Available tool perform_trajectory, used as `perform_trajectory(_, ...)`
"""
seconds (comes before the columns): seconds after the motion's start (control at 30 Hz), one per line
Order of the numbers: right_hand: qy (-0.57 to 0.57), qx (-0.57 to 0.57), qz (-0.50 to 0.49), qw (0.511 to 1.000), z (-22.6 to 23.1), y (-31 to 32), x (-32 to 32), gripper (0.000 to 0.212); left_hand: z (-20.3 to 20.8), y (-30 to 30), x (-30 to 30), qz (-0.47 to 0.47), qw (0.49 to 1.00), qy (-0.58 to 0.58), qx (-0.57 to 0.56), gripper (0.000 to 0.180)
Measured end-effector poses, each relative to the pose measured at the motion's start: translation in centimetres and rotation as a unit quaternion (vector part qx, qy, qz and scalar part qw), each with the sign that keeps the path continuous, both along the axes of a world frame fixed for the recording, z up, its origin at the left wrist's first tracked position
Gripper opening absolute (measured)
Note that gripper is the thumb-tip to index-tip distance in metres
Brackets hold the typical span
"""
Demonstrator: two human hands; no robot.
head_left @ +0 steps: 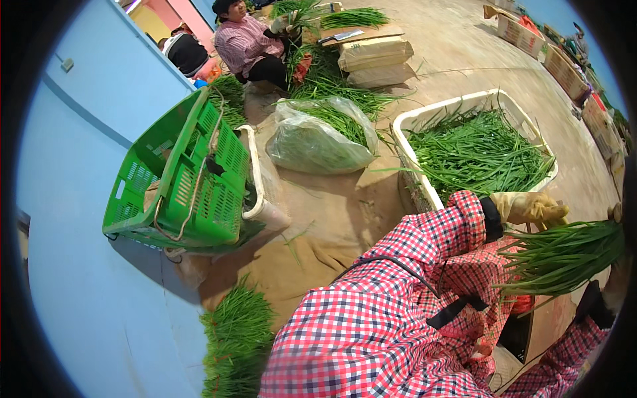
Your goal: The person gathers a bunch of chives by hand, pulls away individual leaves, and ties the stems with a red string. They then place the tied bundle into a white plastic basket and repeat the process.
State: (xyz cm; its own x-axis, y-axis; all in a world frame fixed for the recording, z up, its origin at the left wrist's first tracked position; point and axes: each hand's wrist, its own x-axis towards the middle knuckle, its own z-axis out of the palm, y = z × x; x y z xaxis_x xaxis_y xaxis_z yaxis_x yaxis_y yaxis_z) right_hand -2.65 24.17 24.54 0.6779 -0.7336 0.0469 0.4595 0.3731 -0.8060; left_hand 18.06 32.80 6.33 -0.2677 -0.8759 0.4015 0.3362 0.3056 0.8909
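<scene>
My left hand (531,208), in a pale yellowish work glove, reaches to the right side of the view. Its fingers are bent and pressed together just above a bunch of garlic chives (564,259). What those fingers hold, if anything, is hidden. Near the right rim, my right hand (618,270) grips the gathered end of that bunch, partly cut off and dim. The loose leaf ends fan out to the left over my checked apron. Beyond my left forearm stands a white plastic crate (434,192) heaped with loose green leaves (478,152).
A green basket (206,192) tilts against a white bin beside the blue wall (86,192). A clear bag (312,146) of greens and a chive pile (235,338) lie on the floor. A co-worker (249,43) sits behind stacked cartons (375,60) bearing a knife (342,37).
</scene>
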Motion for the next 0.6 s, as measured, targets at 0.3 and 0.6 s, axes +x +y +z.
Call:
perform_trajectory(0.3,0.237,-0.196,-0.112,0.945,-5.7,-7.4,-2.8,0.038,-4.0,-4.2,-2.8,0.061,0.995,-0.072,0.028,0.067)
perform_trajectory(0.6,0.289,-0.143,-0.185,0.928,-10.4,-9.0,-7.4,0.03,-10.4,-7.6,-5.2,0.012,0.966,0.009,0.259,0.071)
